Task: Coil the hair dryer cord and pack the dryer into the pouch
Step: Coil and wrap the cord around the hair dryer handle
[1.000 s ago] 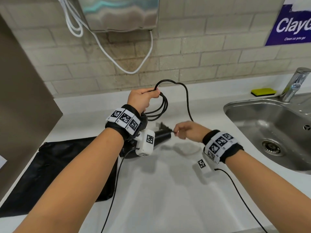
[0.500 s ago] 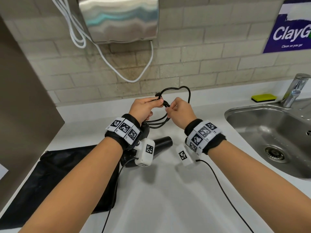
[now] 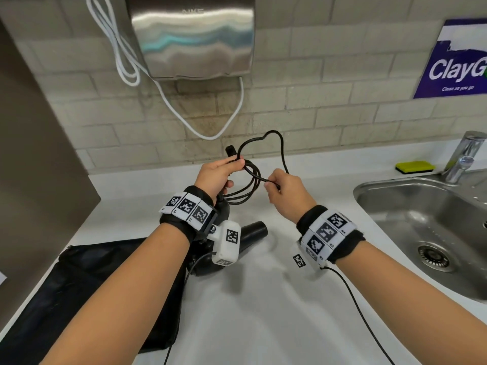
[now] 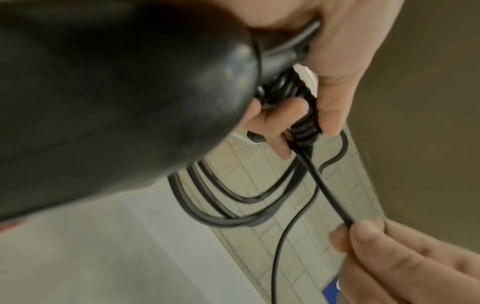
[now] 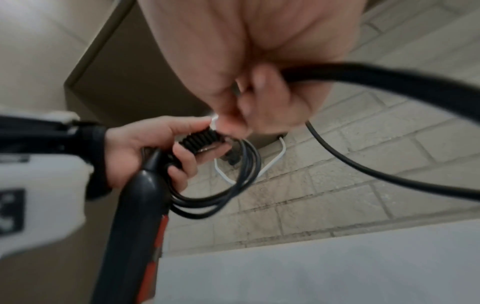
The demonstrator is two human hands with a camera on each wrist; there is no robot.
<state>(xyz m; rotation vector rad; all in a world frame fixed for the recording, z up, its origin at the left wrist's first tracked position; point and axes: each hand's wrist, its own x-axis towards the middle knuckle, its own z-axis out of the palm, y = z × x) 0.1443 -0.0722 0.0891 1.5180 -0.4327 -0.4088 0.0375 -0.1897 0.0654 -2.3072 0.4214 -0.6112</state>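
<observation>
Several loops of the black cord (image 3: 247, 189) already hang gathered in the left hand (image 3: 216, 175), which is curled around the bundle and, judging from the wrist views, around the end of the hair dryer (image 3: 253, 230) handle as well; the ribbed strain relief sits right at its fingers (image 4: 330, 98). The right hand (image 3: 287, 192) pinches a strand of cord just beside the bundle, between thumb and fingertips, holding it taut toward the left hand. One last arc of cord rises above both hands against the tiled wall, and the plug (image 3: 230, 149) pokes up just behind the left hand, so the free end appears to have been reached.

The dryer's body hangs below the left wrist, with its nozzle pointing right over the white counter (image 3: 263, 299); whether it touches the surface is hard to tell. The black pouch (image 3: 79, 280) lies flat on the counter to the left, partly beneath the left forearm, and nothing is in it yet as far as can be seen.

My reading: coiling is close to finished, with only that final arc and the plug end to tuck or wrap in. Packing has not begun; the pouch has yet to be opened and the dryer with its coil slid inside.
</observation>
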